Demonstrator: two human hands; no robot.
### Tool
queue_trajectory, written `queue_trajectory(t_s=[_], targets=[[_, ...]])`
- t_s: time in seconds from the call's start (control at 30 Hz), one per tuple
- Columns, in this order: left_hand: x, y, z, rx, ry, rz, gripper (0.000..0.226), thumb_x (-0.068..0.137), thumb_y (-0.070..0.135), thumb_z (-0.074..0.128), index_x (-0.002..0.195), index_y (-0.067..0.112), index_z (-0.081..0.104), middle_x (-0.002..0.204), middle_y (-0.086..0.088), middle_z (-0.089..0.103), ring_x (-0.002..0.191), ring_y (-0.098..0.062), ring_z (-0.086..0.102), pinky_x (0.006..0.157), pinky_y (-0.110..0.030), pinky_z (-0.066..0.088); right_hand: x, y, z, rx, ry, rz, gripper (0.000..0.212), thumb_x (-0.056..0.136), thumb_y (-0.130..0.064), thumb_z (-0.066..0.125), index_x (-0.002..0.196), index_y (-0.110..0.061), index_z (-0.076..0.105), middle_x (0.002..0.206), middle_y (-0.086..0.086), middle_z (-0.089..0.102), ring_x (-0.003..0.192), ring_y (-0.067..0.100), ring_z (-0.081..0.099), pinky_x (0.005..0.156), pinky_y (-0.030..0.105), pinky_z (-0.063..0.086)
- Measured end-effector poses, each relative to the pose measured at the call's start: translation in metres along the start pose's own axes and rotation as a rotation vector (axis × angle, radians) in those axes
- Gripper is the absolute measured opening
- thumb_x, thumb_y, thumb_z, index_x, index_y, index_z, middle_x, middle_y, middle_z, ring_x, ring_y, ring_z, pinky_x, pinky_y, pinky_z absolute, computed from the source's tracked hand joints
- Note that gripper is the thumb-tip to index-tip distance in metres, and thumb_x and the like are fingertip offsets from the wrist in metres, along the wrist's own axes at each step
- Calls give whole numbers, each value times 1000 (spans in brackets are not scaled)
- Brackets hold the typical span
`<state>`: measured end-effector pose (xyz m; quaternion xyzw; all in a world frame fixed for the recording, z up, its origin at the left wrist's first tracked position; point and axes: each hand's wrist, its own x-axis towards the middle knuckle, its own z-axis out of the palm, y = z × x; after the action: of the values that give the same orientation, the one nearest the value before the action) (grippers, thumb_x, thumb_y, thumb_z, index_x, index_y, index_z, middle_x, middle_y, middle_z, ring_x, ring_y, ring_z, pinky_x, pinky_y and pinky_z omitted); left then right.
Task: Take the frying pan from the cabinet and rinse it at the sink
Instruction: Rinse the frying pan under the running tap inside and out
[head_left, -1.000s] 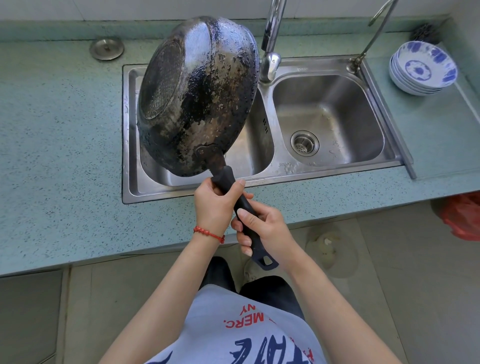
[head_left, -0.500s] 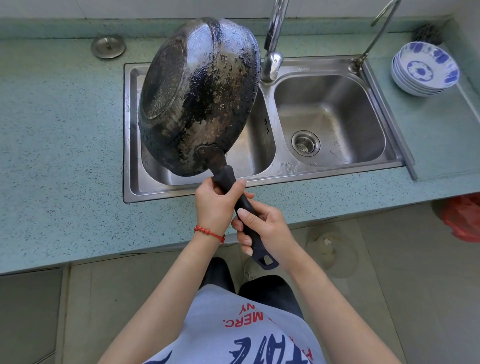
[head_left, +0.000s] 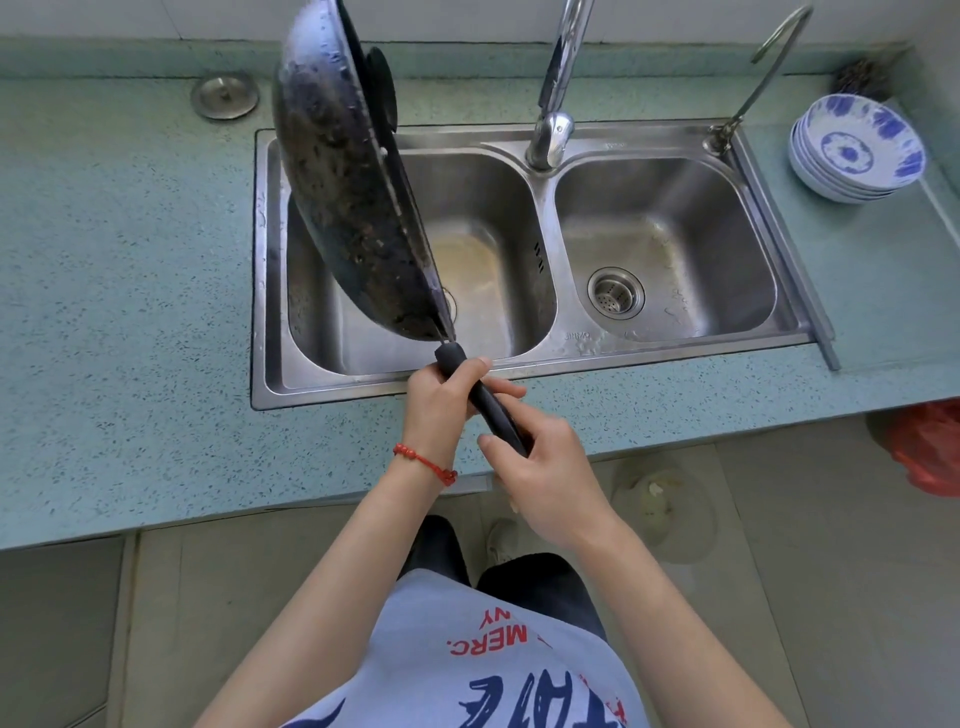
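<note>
**Pan on edge over the left basin**

I hold the pan (head_left: 343, 192) by its handle (head_left: 488, 402) with both hands: my left hand (head_left: 441, 400) is wrapped round the far end, my right hand (head_left: 545, 467) curled round the near end. So each grip is closed tight on the handle. The pan stands nearly on edge above the left basin of the sink (head_left: 519, 358), burnt underside facing left. No water runs from the tap (head_left: 553, 130). I judge the rinse is in hand; next I need one hand free for the tap.

pan (head_left: 343, 208) inside hidden; faucet (head_left: 558, 88) top cut off
</note>
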<state>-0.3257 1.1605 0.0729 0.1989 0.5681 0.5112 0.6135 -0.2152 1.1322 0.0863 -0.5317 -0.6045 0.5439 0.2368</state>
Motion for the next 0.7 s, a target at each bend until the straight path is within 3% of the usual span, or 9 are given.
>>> queue_trajectory(t_s=[0.1,0.2,0.3,0.4,0.53,0.7], targets=[[2,0,0,10,1,-29,21,87,14,54,68,5,53,58,-7,71,66,-26,67,71,-33,56,-2,-2,2,-114,58,-47,31,86,-10,56,115,-22,60,54,-9,44,50,8,41,50,15,32],[6,0,-1,-29,2,-59,20,87,16,56,73,5,48,55,-9,70,62,-25,69,64,-30,57,-2,-5,6,-194,128,-68,36,83,-9,58,117,-21,60,55,-9,48,53,10,45,53,17,36],[10,4,-3,-42,17,-59,22,86,16,58,70,7,47,53,-10,68,60,-26,69,66,-34,57,2,-6,9,-232,165,-99,45,80,-10,60,125,-17,57,88,5,69,76,17,61,72,33,50],[12,10,-1,-32,47,-50,26,86,18,60,63,8,50,52,-9,67,56,-24,67,62,-31,57,5,-10,12,-305,220,-184,48,80,-8,61,127,-10,55,108,12,69,98,25,63,83,38,51],[18,13,0,-60,55,-35,46,86,14,58,41,9,62,51,-6,68,56,-22,66,65,-30,55,10,-15,13,-365,252,-203,45,80,-14,65,124,-11,56,106,9,70,97,24,64,82,38,51],[20,21,-2,-208,-6,-37,50,88,6,49,40,7,65,52,-8,69,54,-19,68,56,-27,56,23,-31,11,-196,256,3,26,85,-34,62,103,-14,61,87,-1,68,84,17,64,75,33,51]])
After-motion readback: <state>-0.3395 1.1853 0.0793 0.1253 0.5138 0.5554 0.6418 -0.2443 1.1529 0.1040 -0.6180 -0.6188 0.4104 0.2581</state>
